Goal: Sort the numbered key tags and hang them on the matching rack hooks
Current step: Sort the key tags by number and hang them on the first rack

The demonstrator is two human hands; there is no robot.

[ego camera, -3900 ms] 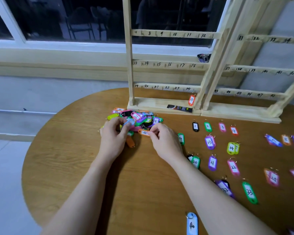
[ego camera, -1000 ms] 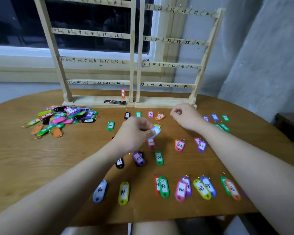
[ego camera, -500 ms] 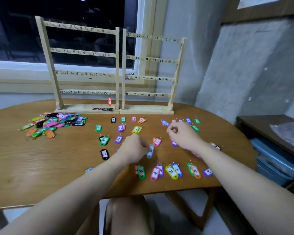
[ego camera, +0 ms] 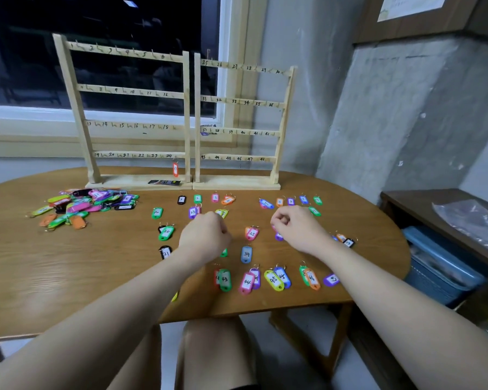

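Two wooden racks with numbered hooks stand at the back of the table, the left rack (ego camera: pixel 130 92) and the right rack (ego camera: pixel 238 102). One red tag (ego camera: pixel 175 169) hangs near hook 24. An unsorted pile of coloured tags (ego camera: pixel 82 206) lies at the left. Sorted tags lie in rows in front of the racks, among them the light blue tag 39 (ego camera: pixel 246 254) and the green tag 43 (ego camera: pixel 225 279). My left hand (ego camera: pixel 204 237) hovers over the rows with curled fingers, just left of tag 39 and apart from it. My right hand (ego camera: pixel 293 229) is curled too, with nothing visible in it.
The round wooden table (ego camera: pixel 68 277) ends close to my knees. A small black strip (ego camera: pixel 164 182) lies on the left rack's base. To the right stand a dark low shelf (ego camera: pixel 406 201) and a blue bin (ego camera: pixel 440 266). A window is behind the racks.
The view pulled back from the pile to the whole table. My left hand carried the light blue tag 39 over the rows and let it go; it now lies on the table.
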